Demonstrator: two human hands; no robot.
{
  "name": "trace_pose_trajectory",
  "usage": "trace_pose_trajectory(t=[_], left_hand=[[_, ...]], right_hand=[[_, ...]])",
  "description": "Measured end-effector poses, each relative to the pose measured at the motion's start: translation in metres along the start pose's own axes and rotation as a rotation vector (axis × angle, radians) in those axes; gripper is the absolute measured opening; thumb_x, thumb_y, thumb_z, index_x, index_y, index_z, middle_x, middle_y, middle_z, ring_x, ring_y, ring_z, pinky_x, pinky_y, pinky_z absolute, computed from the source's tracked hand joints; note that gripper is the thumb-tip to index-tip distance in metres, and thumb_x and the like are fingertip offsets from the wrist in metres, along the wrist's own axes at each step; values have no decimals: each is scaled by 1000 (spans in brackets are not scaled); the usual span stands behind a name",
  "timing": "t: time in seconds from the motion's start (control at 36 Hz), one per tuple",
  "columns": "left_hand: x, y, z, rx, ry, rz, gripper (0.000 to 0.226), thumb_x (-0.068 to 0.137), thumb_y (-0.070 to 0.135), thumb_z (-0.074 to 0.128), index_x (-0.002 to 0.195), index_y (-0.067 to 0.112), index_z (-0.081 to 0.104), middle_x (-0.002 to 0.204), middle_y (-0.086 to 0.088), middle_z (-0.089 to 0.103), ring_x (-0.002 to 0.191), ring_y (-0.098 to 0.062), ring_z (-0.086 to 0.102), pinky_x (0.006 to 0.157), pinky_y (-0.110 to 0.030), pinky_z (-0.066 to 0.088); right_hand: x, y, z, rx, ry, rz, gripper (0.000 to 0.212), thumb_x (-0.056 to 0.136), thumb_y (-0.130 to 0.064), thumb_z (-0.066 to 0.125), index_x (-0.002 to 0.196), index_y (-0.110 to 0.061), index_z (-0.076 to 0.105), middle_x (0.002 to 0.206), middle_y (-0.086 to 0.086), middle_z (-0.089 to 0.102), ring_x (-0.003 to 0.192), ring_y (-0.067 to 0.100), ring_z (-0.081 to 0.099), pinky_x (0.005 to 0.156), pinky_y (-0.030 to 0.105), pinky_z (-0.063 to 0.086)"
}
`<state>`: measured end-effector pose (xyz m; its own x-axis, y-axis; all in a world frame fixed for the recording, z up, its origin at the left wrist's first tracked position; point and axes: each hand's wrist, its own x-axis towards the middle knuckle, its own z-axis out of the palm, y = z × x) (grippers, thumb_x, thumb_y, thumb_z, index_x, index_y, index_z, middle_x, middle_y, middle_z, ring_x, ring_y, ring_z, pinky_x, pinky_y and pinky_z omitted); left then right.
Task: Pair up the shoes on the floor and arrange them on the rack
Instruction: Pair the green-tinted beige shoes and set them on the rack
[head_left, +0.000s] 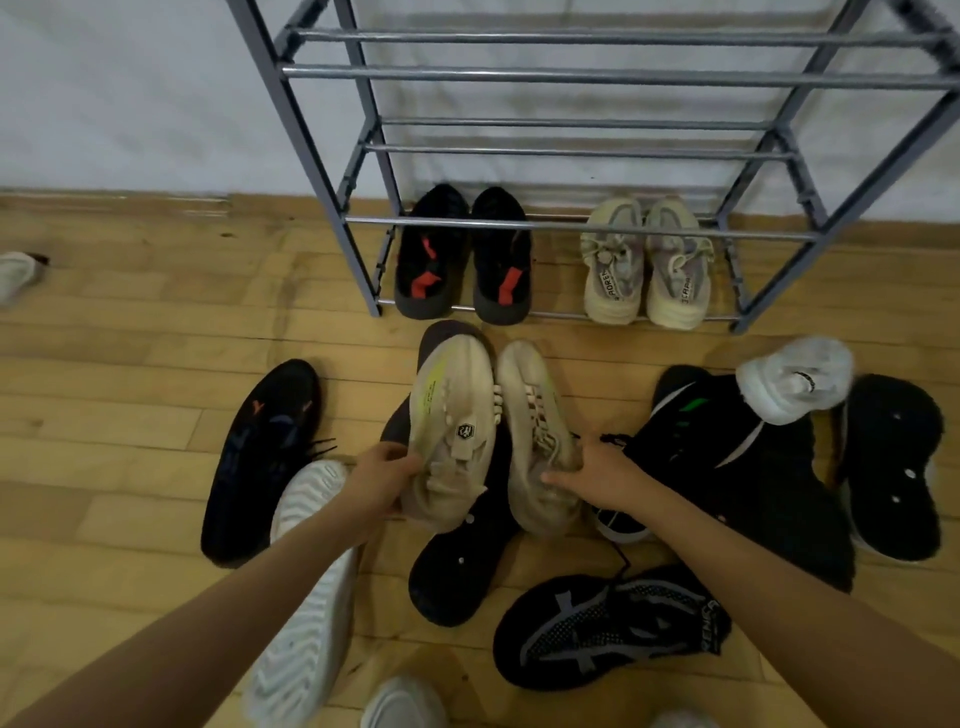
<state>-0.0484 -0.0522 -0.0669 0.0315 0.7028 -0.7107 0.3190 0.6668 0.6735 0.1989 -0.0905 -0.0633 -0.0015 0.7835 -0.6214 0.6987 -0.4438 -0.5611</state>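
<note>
- My left grip (384, 480) is clenched round the heel end of one beige shoe (452, 415), the one with a yellow-green streak.
- My right grip (597, 475) grasps the heel end of the other beige shoe (535, 431).
- The two are side by side and touching, toes towards the rack (571, 78), over a black studded shoe (457, 566) on the floor (130, 338).
- On the rack's bottom shelf I see a black pair with red tabs (431, 254) at left and a cream pair (613, 265) at right, apart.
- A dark shoe (260, 457) lies far left, with a white sole-up shoe (306, 571) under my left forearm.
- A black-and-grey shoe (608, 629) lies near me, and a white shoe (795, 379) tops the black heap at right.
</note>
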Motion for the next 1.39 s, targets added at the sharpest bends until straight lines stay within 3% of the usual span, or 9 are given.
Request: trace_pose_trajectory(t=[0.06, 0.25, 0.39, 0.56, 0.75, 0.92, 1.06, 1.19, 1.39], left_hand=[[2, 1, 3, 7, 4, -18, 5, 93, 16, 53, 96, 12, 54, 95, -11, 58, 85, -26, 59, 82, -46, 52], [1, -2, -9, -74, -150, -151, 45, 85, 11, 63, 127, 16, 47, 116, -14, 60, 102, -32, 61, 70, -39, 56], [0, -3, -11, -156, -205, -164, 47, 85, -5, 56, 128, 14, 49, 107, -11, 63, 94, -27, 62, 61, -37, 54], [-8, -3, -7, -248, -180, -125, 52, 85, -5, 57, 133, 13, 50, 119, -15, 64, 105, -32, 62, 71, -42, 56], [-20, 0, -2, -376, -90, 17, 54, 82, -8, 55, 131, 16, 54, 118, -14, 63, 109, -33, 60, 89, -54, 53], [-37, 15, 11, -478, -71, 219, 52, 84, -6, 52, 129, 21, 55, 116, -9, 65, 103, -25, 65, 74, -37, 57], [-35, 48, 17, -514, -62, 283, 53, 85, -5, 51, 133, 18, 50, 114, -7, 68, 99, -21, 66, 71, -34, 56], [-30, 94, 16, -452, -56, 347, 41, 88, -2, 50, 124, 15, 57, 95, 1, 69, 70, -8, 69, 54, -23, 55], [11, 149, 4, -394, 100, 377, 32, 87, 3, 56, 119, 10, 53, 105, -10, 61, 89, -21, 61, 77, -40, 55]], right_hand=[[4, -1, 9, 75, -1, -38, 28, 90, -19, 60, 115, -5, 60, 115, 13, 64, 107, 22, 59, 81, 27, 48], [7, 2, 25, 471, 48, 66, 30, 80, -20, 74, 107, -20, 62, 99, -4, 64, 94, 13, 59, 68, 19, 48], [5, -6, 37, 673, 30, 123, 46, 68, -24, 84, 109, -23, 62, 111, 0, 68, 104, 17, 62, 91, 39, 53], [-6, -16, 24, 831, -79, 247, 35, 75, -17, 79, 102, -22, 58, 101, 0, 64, 91, 18, 60, 61, 29, 49], [-21, -9, 26, 813, 40, 218, 61, 77, -4, 66, 132, -18, 45, 107, 7, 61, 86, 20, 60, 58, 27, 49], [-41, -12, 15, 683, 232, -27, 85, 72, -20, 77, 143, -29, 32, 125, -8, 51, 108, 12, 53, 91, 31, 50], [-50, -37, -22, 679, 322, -154, 78, 82, -15, 71, 146, -22, 28, 121, -6, 46, 103, 8, 46, 84, 24, 43], [-33, -62, -56, 567, 421, -180, 76, 81, -20, 73, 144, -21, 32, 135, 1, 50, 107, 12, 51, 83, 25, 44], [6, -96, -107, 379, 499, -213, 72, 80, -32, 73, 141, -19, 37, 132, 2, 53, 107, 13, 52, 81, 25, 41]])
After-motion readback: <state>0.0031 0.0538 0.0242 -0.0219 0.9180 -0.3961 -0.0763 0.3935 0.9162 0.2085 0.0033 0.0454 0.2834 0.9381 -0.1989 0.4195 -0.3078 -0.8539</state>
